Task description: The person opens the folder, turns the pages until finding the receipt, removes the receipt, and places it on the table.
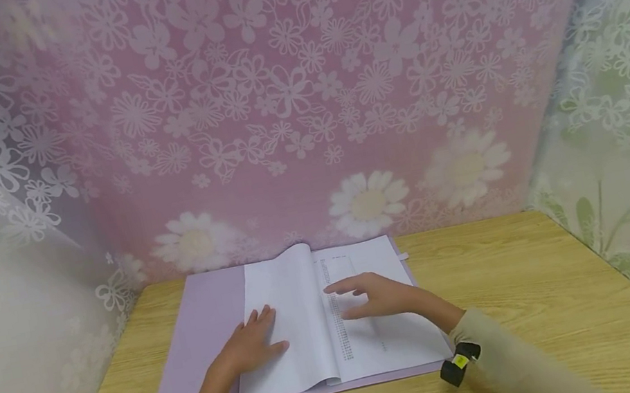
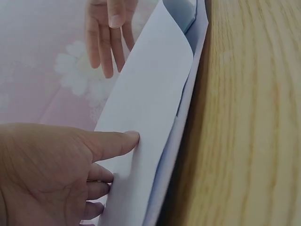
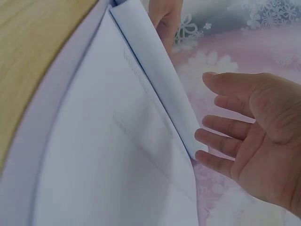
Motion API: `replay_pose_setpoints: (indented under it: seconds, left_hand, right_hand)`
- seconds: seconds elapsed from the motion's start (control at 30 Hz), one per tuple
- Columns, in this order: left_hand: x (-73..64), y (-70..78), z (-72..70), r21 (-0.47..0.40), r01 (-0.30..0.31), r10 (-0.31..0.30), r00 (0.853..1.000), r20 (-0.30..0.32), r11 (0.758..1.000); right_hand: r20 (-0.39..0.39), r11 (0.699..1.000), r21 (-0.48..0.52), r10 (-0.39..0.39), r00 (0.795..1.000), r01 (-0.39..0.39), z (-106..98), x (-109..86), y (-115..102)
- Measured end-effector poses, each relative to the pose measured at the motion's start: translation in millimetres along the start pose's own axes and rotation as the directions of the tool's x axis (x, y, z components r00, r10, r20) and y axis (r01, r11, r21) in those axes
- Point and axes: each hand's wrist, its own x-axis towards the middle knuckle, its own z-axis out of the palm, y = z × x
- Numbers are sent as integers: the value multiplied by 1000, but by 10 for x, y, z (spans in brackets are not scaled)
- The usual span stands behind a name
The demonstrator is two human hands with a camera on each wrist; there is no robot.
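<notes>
A purple folder (image 1: 209, 313) lies opened flat on the table, with white paper sheets inside. My left hand (image 1: 251, 345) rests with spread fingers on the blank left-hand page (image 1: 292, 299), thumb pointing toward the fold. That page bulges up in a curve along the middle. Over the right-hand page (image 1: 404, 342), which carries columns of small print, my right hand (image 1: 378, 294) hovers with its fingers loosely extended toward the fold. In the right wrist view nothing lies between the thumb and fingers of the right hand (image 3: 254, 132).
The wooden table (image 1: 507, 282) extends to both sides and in front of the folder. A pink flowered cloth (image 1: 289, 123) hangs behind it, with pale flowered cloths at left and right. A small white tab (image 1: 403, 256) sticks out at the folder's right edge.
</notes>
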Motion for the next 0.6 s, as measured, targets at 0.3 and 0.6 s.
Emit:
replay_pose_setpoints:
  seconds: [0.3, 0.6]
  left_hand:
    - [4, -23, 13, 32, 1, -1, 1000, -7, 999]
    - [20, -21, 32, 65, 29, -28, 1000, -10, 997]
  right_hand:
    - [-190, 991, -113, 45, 981, -68, -313, -90, 265]
    - [-320, 982, -89, 130, 939, -167, -569, -154, 684]
